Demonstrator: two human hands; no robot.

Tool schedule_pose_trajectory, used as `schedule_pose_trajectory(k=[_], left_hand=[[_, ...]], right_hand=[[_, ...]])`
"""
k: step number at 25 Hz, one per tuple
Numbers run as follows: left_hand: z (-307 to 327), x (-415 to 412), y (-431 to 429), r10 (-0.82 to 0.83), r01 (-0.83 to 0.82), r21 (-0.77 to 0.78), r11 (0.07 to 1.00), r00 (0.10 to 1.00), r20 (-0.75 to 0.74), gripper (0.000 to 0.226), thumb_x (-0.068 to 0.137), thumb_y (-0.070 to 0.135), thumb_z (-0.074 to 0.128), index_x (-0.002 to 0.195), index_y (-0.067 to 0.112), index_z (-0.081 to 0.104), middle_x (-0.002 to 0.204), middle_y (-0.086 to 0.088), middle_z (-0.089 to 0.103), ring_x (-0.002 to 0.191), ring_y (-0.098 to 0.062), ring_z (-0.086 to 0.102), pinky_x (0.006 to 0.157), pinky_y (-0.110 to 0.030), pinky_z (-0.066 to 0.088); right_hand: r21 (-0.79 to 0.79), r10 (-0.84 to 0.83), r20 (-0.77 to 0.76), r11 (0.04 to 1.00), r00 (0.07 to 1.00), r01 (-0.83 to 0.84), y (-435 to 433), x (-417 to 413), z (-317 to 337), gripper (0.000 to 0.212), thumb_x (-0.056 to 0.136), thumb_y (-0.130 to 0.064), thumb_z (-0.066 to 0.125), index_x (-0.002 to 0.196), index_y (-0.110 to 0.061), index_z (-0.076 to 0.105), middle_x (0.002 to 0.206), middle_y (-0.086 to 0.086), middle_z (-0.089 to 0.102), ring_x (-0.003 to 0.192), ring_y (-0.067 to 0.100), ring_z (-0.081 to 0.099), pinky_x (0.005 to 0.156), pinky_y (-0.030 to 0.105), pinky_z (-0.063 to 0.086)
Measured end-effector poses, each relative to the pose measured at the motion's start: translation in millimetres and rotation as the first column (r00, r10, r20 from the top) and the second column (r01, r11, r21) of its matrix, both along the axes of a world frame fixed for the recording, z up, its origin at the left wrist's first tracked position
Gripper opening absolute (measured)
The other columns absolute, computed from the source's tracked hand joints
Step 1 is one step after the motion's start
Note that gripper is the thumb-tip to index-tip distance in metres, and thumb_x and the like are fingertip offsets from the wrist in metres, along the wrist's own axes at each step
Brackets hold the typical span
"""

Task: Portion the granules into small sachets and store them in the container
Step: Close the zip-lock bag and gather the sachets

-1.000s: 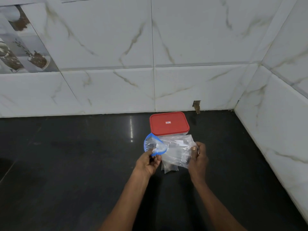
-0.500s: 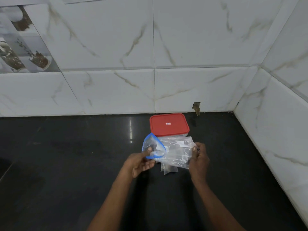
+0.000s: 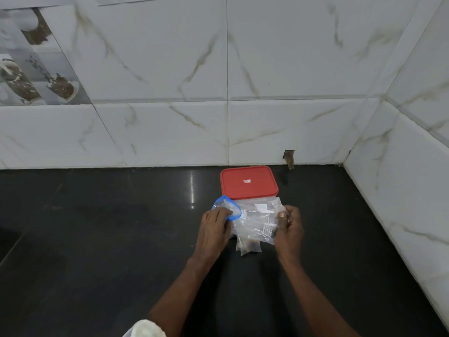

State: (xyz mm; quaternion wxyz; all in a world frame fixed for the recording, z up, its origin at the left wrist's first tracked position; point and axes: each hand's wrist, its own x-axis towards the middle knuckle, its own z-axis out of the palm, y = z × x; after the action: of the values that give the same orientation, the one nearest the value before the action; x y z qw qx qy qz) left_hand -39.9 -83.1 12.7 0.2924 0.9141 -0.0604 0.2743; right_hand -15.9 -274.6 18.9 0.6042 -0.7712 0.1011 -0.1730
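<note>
Clear plastic zip bag with blue-rimmed mouth (image 3: pixel 255 222) held over black counter (image 3: pixel 97 239), just in front of red-lidded rectangular container (image 3: pixel 249 182) by back edge. Left hand (image 3: pixel 213 229): fingers curled on rim. Right hand (image 3: pixel 290 229) pinches opposite end. Step, judged: opening bag. Next: spread mouth wider.

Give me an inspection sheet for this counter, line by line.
Surface: black countertop, glossy, with a light reflection.
Job's things: clear zip bag with a blue mouth; small sachets showing beneath it; red-lidded container behind, lid on.
Clutter: white fabric at the bottom edge, unclear what.
Grips: right hand grips the bag's end; left hand at the blue mouth, hold unclear.
Cables: nothing seen.
Surroundings: marble-look wall tiles; chipped hole near the corner.
</note>
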Motion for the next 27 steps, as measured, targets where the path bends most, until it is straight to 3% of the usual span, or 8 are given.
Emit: schedule_pose_trajectory(k=[3, 6, 10, 13, 16, 20, 24, 27], left_hand=[[9, 4, 1, -0.033, 0.033, 0.006, 0.999, 0.999, 0.012, 0.036, 0.079, 0.0, 0.054, 0.111, 0.015, 0.058, 0.096, -0.004, 0.068, 0.093, -0.015, 0.052, 0.087, -0.027, 0.04], [17, -1, -9, -0.031, 0.014, -0.091, 0.996, 0.983, -0.181, 0.041, 0.088, -0.007, 0.041, 0.121, 0.009, 0.06, 0.099, -0.003, 0.06, 0.094, -0.013, 0.039, 0.084, -0.028, 0.039], [12, -10, -5, -0.106, 0.1, -0.07, 0.993, 0.989, -0.099, 0.033, 0.102, 0.02, 0.042, 0.133, 0.012, 0.052, 0.1, 0.006, 0.055, 0.09, -0.003, 0.036, 0.087, -0.024, 0.032], [8, -12, 7, -0.178, 0.186, 0.059, 0.981, 0.976, -0.124, 0.049, 0.091, 0.014, 0.066, 0.134, 0.019, 0.045, 0.103, 0.002, 0.06, 0.086, -0.003, 0.034, 0.084, -0.028, 0.035], [11, -16, 14, -0.163, 0.17, 0.024, 0.985, 0.973, -0.164, 0.053, 0.082, 0.001, 0.066, 0.128, 0.024, 0.05, 0.104, 0.009, 0.059, 0.084, -0.007, 0.032, 0.081, -0.021, 0.035], [22, -14, 11, -0.098, 0.063, -0.218, 0.974, 0.983, -0.156, 0.017, 0.081, 0.013, 0.064, 0.097, 0.017, 0.069, 0.093, 0.011, 0.068, 0.098, -0.003, 0.052, 0.099, -0.017, 0.03], [24, -11, 9, -0.082, 0.075, -0.033, 0.997, 0.938, -0.337, 0.024, 0.089, 0.027, 0.051, 0.087, 0.016, 0.071, 0.091, 0.007, 0.069, 0.09, -0.003, 0.059, 0.111, -0.034, 0.019], [33, -11, 13, -0.189, -0.023, -0.485, 0.874, 0.904, -0.384, 0.021, 0.079, 0.026, 0.063, 0.08, 0.009, 0.076, 0.084, -0.006, 0.071, 0.08, -0.009, 0.063, 0.09, -0.029, 0.041]], right_hand=[[-0.015, -0.022, -0.002, 1.0, 1.0, 0.021, -1, -1, -2, 0.018, 0.099, -0.01, 0.048, 0.096, -0.026, 0.053, 0.076, -0.004, 0.06, 0.057, 0.008, 0.055, 0.056, 0.023, 0.047], [-0.021, -0.036, 0.011, 0.999, 0.999, 0.036, 1, -4, -5, 0.015, 0.099, -0.008, 0.048, 0.1, -0.021, 0.054, 0.085, -0.005, 0.062, 0.074, 0.001, 0.057, 0.063, 0.01, 0.041], [0.069, -0.056, -0.023, 0.996, 0.998, 0.057, 5, -1, -13, 0.013, 0.099, -0.008, 0.048, 0.101, -0.019, 0.055, 0.091, 0.001, 0.065, 0.083, 0.019, 0.061, 0.071, 0.03, 0.048], [0.086, -0.061, -0.042, 0.994, 0.997, 0.065, 2, 1, -13, 0.015, 0.098, -0.009, 0.048, 0.099, -0.023, 0.054, 0.092, 0.004, 0.065, 0.085, 0.023, 0.062, 0.074, 0.037, 0.05], [0.029, -0.036, -0.03, 0.999, 0.999, 0.037, -3, -1, -11, 0.017, 0.098, -0.01, 0.048, 0.098, -0.026, 0.053, 0.089, 0.001, 0.064, 0.082, 0.02, 0.061, 0.07, 0.035, 0.049], [-0.076, -0.04, -0.019, 0.996, 0.999, 0.038, -2, -8, -6, 0.015, 0.098, -0.008, 0.046, 0.1, -0.023, 0.052, 0.087, 0.0, 0.063, 0.076, 0.019, 0.059, 0.063, 0.029, 0.042], [-0.169, -0.077, -0.026, 0.983, 0.997, 0.072, 2, -5, -5, 0.012, 0.099, -0.009, 0.045, 0.105, -0.015, 0.053, 0.093, 0.002, 0.062, 0.08, 0.022, 0.057, 0.069, 0.029, 0.039], [-0.098, -0.133, -0.085, 0.987, 0.987, 0.125, -2, 0, -5, 0.013, 0.098, -0.009, 0.044, 0.106, -0.015, 0.052, 0.095, 0.004, 0.063, 0.082, 0.024, 0.057, 0.071, 0.031, 0.04]])
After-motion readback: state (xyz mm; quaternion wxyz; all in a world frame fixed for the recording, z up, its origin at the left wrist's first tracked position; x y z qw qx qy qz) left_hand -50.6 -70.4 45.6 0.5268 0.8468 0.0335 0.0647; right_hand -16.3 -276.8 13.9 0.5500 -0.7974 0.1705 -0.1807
